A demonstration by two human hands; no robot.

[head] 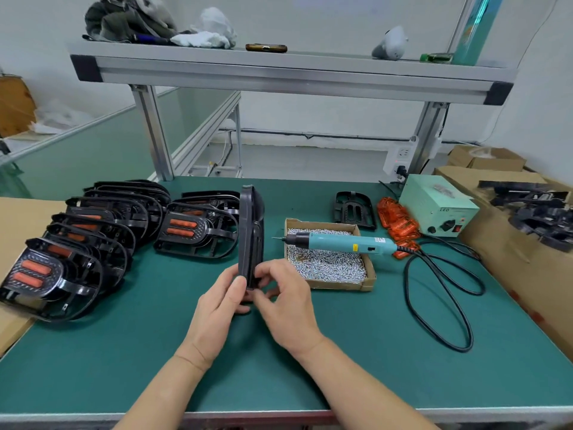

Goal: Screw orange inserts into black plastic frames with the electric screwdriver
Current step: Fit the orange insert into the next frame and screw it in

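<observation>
A black plastic frame [251, 231] stands on edge above the green table, near the middle. My left hand [221, 302] grips its lower end from the left, and my right hand [286, 301] pinches the same end from the right. The teal electric screwdriver [344, 243] lies across a cardboard tray of small silver screws [325, 268], held by neither hand. Loose orange inserts [397, 223] are piled right of the tray. Another bare black frame [355, 211] lies behind the tray. Whether the held frame carries an insert is hidden.
Several frames with orange inserts [93, 240] lie stacked in rows at the left. A pale green power box [437, 204] stands at the back right, its black cable [446, 302] looping over the table. A cardboard box of black frames [533, 212] flanks the right edge. A metal shelf [279, 69] spans overhead.
</observation>
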